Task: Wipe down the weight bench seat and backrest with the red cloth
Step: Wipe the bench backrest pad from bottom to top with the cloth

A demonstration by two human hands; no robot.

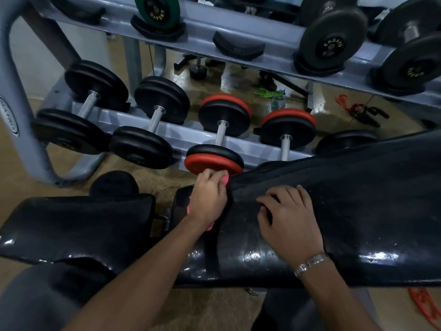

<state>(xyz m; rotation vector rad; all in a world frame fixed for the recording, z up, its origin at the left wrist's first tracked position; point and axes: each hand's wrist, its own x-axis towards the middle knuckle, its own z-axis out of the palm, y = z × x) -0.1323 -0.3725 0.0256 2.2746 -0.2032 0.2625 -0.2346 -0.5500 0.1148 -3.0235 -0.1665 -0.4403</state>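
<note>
The grey dumbbell rack fills the view from 9 to 2 o'clock. The bench stands close in front of it, so its far edge leaves little room to reach around. The black backrest slopes up toward 3 o'clock. Its vinyl is speckled and glossy, which suggests it is damp or not yet wiped dry, though that is a judgement. The seat lies flat at 8 o'clock, across a narrow gap with bracket hardware. A red-plated dumbbell sits on the lower rail just above centre, right behind the working hand. The right hand rests on the backrest just right of centre, fingers bent with the tips on the pad and holding nothing. It probably steadies the person while they lean in. The left hand, at centre, curls over and grips the red cloth, pressing it against the low end of the backrest beside the gap. Only slivers of cloth show around the fingers and below the wrist. A metal bracelet circles the right wrist at 5 o'clock.
</note>
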